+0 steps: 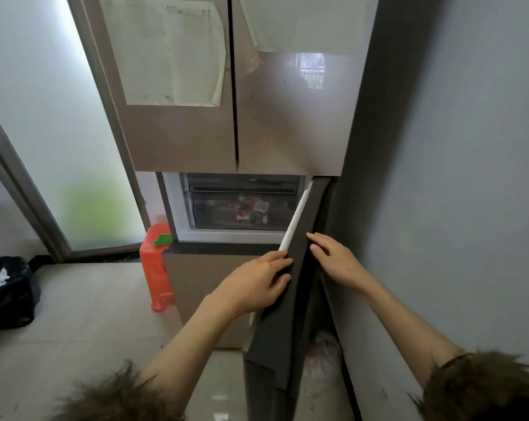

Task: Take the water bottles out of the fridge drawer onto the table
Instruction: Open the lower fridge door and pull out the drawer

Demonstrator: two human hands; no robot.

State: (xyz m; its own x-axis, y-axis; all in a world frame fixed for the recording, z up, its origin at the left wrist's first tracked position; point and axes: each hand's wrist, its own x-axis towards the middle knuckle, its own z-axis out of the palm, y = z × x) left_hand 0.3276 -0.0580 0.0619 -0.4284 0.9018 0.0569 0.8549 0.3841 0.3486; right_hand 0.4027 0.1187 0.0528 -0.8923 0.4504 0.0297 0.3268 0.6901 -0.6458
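Your left hand's fingers (279, 270) curl together around the near edge of the open dark grey fridge door (283, 311), thumb on the inner side, clamped on that edge. Your right hand's fingers (316, 241) lie straight and slightly apart, flat against the door's outer face on the right; that hand presses without gripping. Your left hand (254, 284) and right hand (337, 261) sit on either side of the door, which swings toward you edge-on with its white inner seal (296, 217) showing. Beyond the door, the opened compartment shows a clear plastic fridge drawer (242, 208), pushed in; inside it are blurred packages with red and white labels, and you cannot tell whether water bottles are among them. Above are the glossy beige upper doors (181, 138) with white paper sheets (166, 53) stuck on. To the left, an orange plastic stool (155, 265) stands on the pale tiled floor (84, 314), and a black bag (8, 290) sits far left.
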